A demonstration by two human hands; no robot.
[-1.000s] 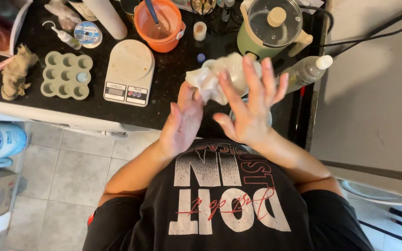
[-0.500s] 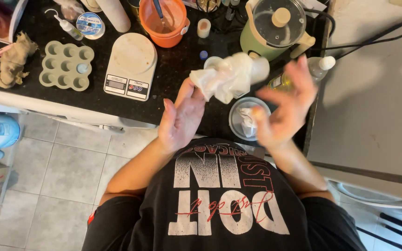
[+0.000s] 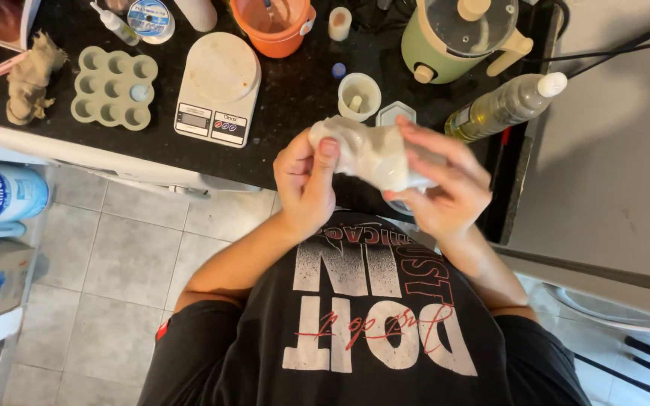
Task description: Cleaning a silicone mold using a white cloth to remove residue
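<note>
A crumpled white paper towel [image 3: 374, 154] is held between both hands over the near edge of the dark counter [image 3: 295, 90]. My left hand [image 3: 304, 180] pinches its left end with thumb and fingers. My right hand [image 3: 445, 184] wraps its fingers around the right end. Just beyond the towel stand a small white cup [image 3: 359, 95] with a little stick in it and a clear lid [image 3: 394, 113]. A clear bowl below my hands is mostly hidden by them.
On the counter: a white kitchen scale [image 3: 218, 86], a pale green silicone mould [image 3: 113, 88], an orange bowl [image 3: 274, 26], a green electric pot [image 3: 460, 34], an oil bottle [image 3: 502, 105] lying on its side, a clay-coloured figure [image 3: 30, 75]. Tiled floor [image 3: 129, 256] lies left.
My right hand, open and away from the towel before, has come in and closed on it. Both hands and the towel moved down toward my body, covering the clear bowl.
</note>
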